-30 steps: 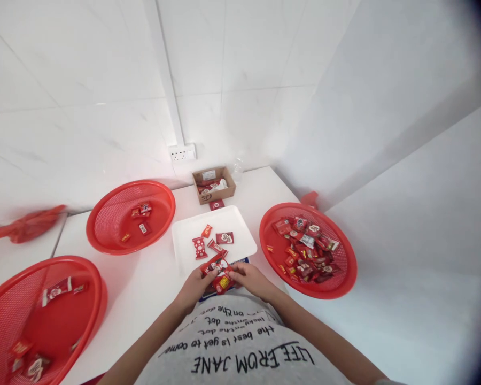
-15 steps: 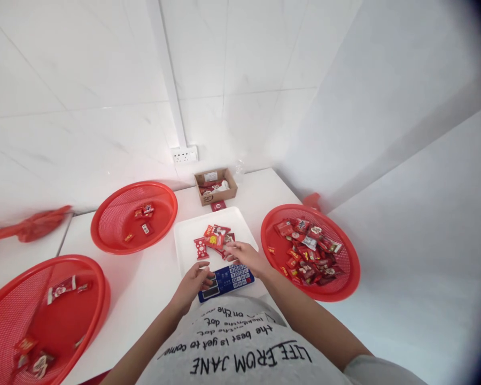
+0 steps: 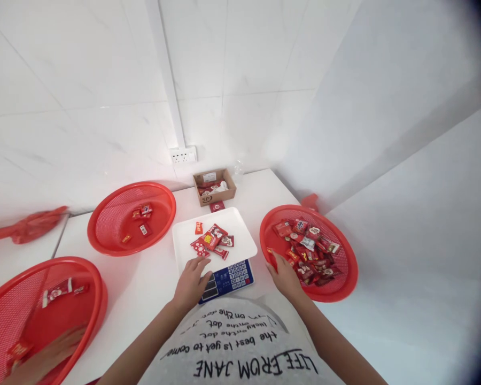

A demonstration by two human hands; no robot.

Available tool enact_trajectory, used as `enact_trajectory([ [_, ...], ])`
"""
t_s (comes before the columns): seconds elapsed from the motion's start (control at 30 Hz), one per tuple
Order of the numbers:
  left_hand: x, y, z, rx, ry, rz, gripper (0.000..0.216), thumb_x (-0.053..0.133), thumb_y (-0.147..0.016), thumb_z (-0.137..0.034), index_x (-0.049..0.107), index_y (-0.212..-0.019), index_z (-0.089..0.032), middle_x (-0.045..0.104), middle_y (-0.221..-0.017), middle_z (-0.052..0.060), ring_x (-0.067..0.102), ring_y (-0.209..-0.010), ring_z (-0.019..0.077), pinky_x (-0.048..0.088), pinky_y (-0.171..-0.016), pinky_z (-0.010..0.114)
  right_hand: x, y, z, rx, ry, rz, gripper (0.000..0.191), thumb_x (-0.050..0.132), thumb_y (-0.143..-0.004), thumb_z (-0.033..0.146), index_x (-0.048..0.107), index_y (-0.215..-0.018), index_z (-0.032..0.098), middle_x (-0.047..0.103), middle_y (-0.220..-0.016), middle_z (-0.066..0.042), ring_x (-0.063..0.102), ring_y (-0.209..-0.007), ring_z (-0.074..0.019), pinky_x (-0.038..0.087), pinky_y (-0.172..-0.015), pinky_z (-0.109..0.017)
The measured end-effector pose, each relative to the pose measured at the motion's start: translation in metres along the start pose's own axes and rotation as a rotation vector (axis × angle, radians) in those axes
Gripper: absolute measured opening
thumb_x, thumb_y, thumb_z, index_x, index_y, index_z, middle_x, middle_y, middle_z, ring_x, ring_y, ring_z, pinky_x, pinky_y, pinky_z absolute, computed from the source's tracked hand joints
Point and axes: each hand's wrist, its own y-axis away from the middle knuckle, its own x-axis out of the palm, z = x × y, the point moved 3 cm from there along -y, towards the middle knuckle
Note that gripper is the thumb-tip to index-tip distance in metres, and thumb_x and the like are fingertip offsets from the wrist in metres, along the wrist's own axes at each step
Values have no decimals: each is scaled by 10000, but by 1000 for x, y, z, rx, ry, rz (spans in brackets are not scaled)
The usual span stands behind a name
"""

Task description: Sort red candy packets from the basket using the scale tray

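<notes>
My left hand [image 3: 192, 279] lies over the front left edge of the scale's white tray [image 3: 240, 227], fingers stretched out and loosely apart, their tips near a polka-dot packet [image 3: 199, 246]. In the middle of the tray is a small pile of red snack packets [image 3: 215, 236], with one little orange-red packet [image 3: 199, 228] apart at the back. My right hand [image 3: 285, 275] reaches over the left rim of the right red basket [image 3: 350, 243]. Its fingers are apart beside a tiny orange packet [image 3: 269, 250]; I see nothing held. Many mixed red packets [image 3: 308, 251] fill that basket.
Below the tray is the scale's blue keypad [image 3: 227, 280]. Two more red baskets, one at back left [image 3: 100, 243] and one at front left [image 3: 100, 278], hold a few packets. Another person's hand [image 3: 58, 347] is in the front one. A cardboard box [image 3: 216, 198] stands behind the tray.
My right hand has left the tray for the right basket. My left hand has shifted onto the tray's front edge. The tray's packets lie differently. Another person's hand has entered the front-left basket.
</notes>
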Motion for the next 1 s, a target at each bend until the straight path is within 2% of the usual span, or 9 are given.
enact_trajectory([
  [0.1,13,-13,-7,126,-164,49,485,483,-823,-349,429,-1296,-251,327,-1433,69,236,-1325,274,266,-1050,477,10,5,-4,85,56,98,554,298,-878,421,329,-1346,126,476,-1310,-146,469,-1178,-240,369,-941,-358],
  [0.17,23,-21,-8,136,-244,105,552,506,-811,-374,377,-1337,-270,193,-1492,59,108,-1361,307,203,-1062,521,13,7,-2,126,90,132,564,268,-885,444,306,-1360,142,490,-1299,-145,511,-1131,-253,402,-886,-363],
  [0.23,30,-27,-8,118,-300,185,582,521,-802,-395,356,-1351,-296,136,-1507,52,57,-1366,324,147,-1063,550,13,7,0,130,106,137,561,256,-888,445,297,-1364,150,502,-1289,-143,533,-1103,-261,415,-853,-361],
  [0.33,36,-28,-6,89,-348,279,601,533,-796,-408,341,-1358,-316,135,-1506,60,65,-1365,328,105,-1062,563,11,7,1,110,123,120,551,259,-889,434,307,-1357,147,541,-1244,-148,558,-1065,-272,418,-831,-359],
  [0.4,36,-25,-5,98,-360,289,596,524,-803,-405,335,-1361,-318,136,-1505,59,65,-1366,320,106,-1064,557,10,7,1,111,130,112,545,254,-890,431,311,-1354,150,572,-1199,-152,574,-1038,-273,419,-817,-359],
  [0.57,30,-29,-1,101,-329,173,594,459,-836,-430,291,-1385,-279,148,-1503,72,43,-1371,298,117,-1069,538,9,7,4,106,158,98,530,243,-894,420,332,-1341,149,571,-1194,-161,582,-1022,-268,420,-803,-359],
  [0.73,21,-68,13,-42,-256,28,611,402,-851,-470,274,-1390,-211,123,-1500,133,50,-1370,302,137,-1060,531,10,7,5,109,183,101,532,259,-891,410,331,-1342,137,573,-1190,-165,601,-975,-269,423,-782,-352],
  [0.9,20,-107,22,-185,-256,42,631,394,-847,-485,288,-1381,-166,158,-1484,173,105,-1359,327,150,-1056,519,6,8,8,118,186,113,530,255,-894,410,320,-1345,139,562,-1206,-164,584,-1017,-254,415,-801,-338],
  [1.0,25,-112,19,-151,-272,58,613,382,-845,-509,315,-1366,-192,206,-1477,142,152,-1354,304,174,-1061,489,4,10,11,124,195,125,528,235,-902,405,302,-1355,143,543,-1234,-156,566,-1051,-232,404,-826,-320],
])
